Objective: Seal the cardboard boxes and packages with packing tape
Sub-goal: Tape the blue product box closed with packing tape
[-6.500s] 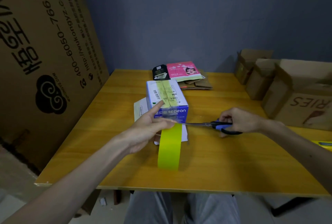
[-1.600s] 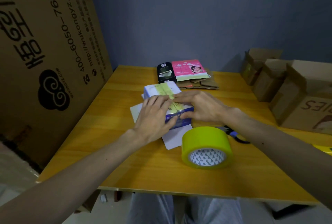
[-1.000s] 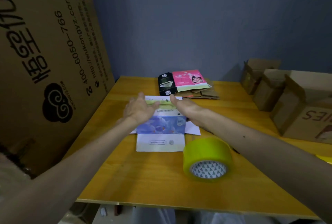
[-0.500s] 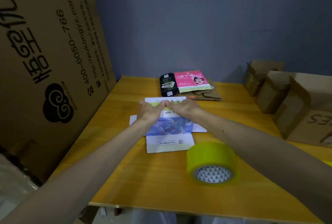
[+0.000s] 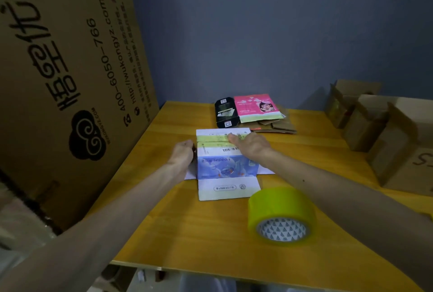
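Note:
A small blue and white box (image 5: 225,167) lies on the wooden table (image 5: 187,228), its near flap open toward me. A strip of yellow tape (image 5: 210,138) runs across its far end. My left hand (image 5: 184,154) grips the box's left side with curled fingers. My right hand (image 5: 248,145) lies on the box top, its fingers stretched flat along the tape strip. The roll of yellow packing tape (image 5: 281,215) lies on the table at the near right, below my right forearm.
A black carton (image 5: 225,112), a pink package (image 5: 256,107) and flattened cardboard (image 5: 278,125) lie at the back. Several open brown boxes (image 5: 384,137) line the right side. A huge cardboard box (image 5: 63,76) leans against the table's left edge.
The box was turned since 1.6 s ago. My hands have parted: the left moved to the box's left side, the right slid along the tape strip. The roll stayed put.

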